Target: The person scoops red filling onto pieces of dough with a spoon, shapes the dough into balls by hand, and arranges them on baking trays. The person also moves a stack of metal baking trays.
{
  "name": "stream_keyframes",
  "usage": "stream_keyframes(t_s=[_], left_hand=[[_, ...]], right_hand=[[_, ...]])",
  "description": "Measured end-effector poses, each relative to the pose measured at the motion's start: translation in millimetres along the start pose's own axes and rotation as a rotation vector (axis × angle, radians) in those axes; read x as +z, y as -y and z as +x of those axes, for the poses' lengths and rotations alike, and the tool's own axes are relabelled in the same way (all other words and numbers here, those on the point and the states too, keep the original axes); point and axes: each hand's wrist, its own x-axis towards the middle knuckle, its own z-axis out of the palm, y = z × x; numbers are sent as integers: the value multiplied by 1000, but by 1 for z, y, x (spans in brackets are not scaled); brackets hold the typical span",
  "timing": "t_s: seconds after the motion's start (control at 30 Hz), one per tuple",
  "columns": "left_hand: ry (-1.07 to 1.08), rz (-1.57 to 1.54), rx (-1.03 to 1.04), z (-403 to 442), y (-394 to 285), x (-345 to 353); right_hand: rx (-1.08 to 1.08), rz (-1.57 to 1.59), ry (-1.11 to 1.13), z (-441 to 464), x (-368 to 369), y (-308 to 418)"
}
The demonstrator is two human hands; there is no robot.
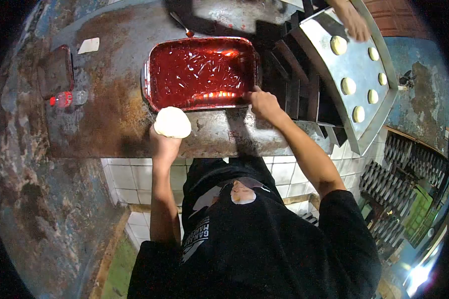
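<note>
A flat round of pale dough rests in my left hand, just in front of the near left corner of a metal tray filled with glossy red filling. My right hand is closed at the tray's near right corner, around the handle of a utensil whose far end I cannot make out against the red filling.
Dough balls sit on a metal baking tray at the right, over stacked dark trays. A co-worker's hand reaches over it. A spoon, white card and bottle lie on the table.
</note>
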Motion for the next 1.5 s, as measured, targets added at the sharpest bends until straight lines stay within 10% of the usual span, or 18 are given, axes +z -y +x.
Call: stream_keyframes(t_s=[0.17, 0.3, 0.63, 0.83, 0.93, 1.17, 1.5], left_hand=[[31, -39, 160, 8, -7, 1], [87, 6, 169, 14, -17, 13], [166, -132, 388, 20, -68, 36], [89, -144, 314, 34, -36, 45], [199, -52, 196, 24, -47, 42], [857, -121, 215, 20, -74, 49], [967, -446, 83, 5, -101, 17]], right_hand=[[-41, 946, 288, -7, -22, -17], [-175, 1181, 113, -48, -70, 34], [-335, 441, -587, -95, -99, 114], [-16, 849, -634, -114, 9, 90], [219, 724, -317, -120, 103, 36], [-360, 861, -400, -106, -118, 90], [-193, 1122, -327, -104, -149, 93]])
